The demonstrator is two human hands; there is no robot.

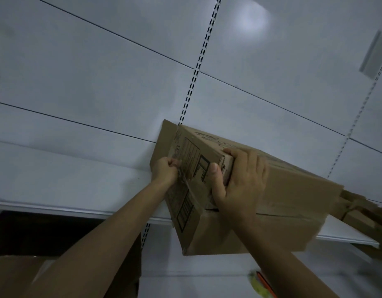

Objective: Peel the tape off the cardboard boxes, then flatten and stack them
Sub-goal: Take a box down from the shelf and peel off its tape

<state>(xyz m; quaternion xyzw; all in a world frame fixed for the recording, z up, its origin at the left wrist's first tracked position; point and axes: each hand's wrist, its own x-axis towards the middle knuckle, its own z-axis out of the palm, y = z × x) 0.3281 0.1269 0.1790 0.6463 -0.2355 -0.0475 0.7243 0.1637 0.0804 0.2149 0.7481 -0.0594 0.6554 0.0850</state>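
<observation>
A brown cardboard box (289, 190) with black printing rests tilted on a white shelf (56, 186), one corner pointing toward me. My left hand (165, 172) is closed on a strip of clear tape (191, 190) that runs down the printed end face, pulling it away from the cardboard. My right hand (239, 179) grips the box's near corner, thumb on the printed face and fingers over the top edge.
The white panelled shelf wall (99, 72) with slotted uprights (198, 67) stands behind. More cardboard (362, 216) lies at the right on the shelf. Another brown box (18, 274) sits at the lower left. A yellow and orange item (261, 284) lies on the lower shelf.
</observation>
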